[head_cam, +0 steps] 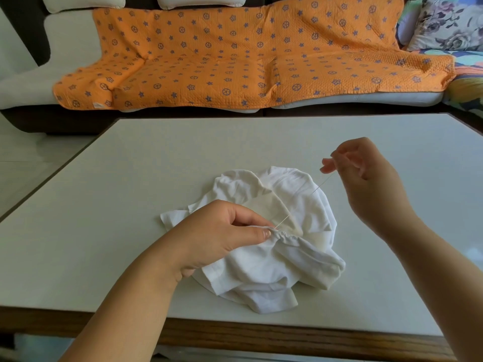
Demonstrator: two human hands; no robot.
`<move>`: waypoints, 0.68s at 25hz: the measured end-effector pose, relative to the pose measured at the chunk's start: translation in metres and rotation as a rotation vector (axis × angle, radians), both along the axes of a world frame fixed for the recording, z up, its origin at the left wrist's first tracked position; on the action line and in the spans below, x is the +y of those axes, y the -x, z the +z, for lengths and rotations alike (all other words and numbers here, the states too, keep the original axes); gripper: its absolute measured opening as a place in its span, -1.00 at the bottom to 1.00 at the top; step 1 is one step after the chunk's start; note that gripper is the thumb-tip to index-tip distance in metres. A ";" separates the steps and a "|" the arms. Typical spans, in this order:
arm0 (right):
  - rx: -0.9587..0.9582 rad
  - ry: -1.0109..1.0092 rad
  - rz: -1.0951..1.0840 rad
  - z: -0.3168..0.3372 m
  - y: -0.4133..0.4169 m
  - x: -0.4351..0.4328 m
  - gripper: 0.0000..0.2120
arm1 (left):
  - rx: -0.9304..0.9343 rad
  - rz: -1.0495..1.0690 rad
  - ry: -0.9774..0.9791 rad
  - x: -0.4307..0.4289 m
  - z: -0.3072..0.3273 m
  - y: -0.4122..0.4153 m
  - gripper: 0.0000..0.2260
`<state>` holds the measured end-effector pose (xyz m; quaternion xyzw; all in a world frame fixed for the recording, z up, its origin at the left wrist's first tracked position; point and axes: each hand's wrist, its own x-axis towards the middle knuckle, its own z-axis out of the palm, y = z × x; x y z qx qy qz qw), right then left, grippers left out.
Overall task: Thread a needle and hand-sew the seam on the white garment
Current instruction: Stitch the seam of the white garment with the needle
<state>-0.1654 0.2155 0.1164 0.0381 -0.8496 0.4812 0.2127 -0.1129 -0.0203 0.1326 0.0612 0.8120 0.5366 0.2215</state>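
Your left grip [222, 231] pinches the seam [286, 235], and the thread [322, 183] runs from it toward one o'clock into your pinching right grip [363, 176].

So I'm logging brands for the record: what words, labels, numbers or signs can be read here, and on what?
No text can be read.
The small tag on the corner of the orange blanket: too small to read.
Blanket print: stars and wheels, no letters.
The white garment: no visible print.
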 end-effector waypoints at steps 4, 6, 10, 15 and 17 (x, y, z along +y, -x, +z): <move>0.000 -0.134 0.024 -0.005 0.001 0.003 -0.96 | -0.007 -0.010 0.008 -0.002 0.000 0.000 -0.88; -0.002 -0.182 0.021 -0.007 0.003 0.005 -0.94 | -0.016 -0.015 0.004 -0.002 0.001 0.000 -0.88; -0.003 -0.238 -0.032 -0.011 0.009 0.013 -0.91 | -0.027 -0.022 0.002 -0.005 0.001 0.001 -0.88; 0.020 -0.256 -0.077 -0.012 0.014 0.022 -0.91 | -0.034 -0.017 -0.011 -0.007 0.003 0.000 -0.88; 0.012 -0.277 -0.077 -0.014 0.015 0.022 -0.92 | -0.038 -0.015 -0.012 -0.007 0.003 0.000 -0.88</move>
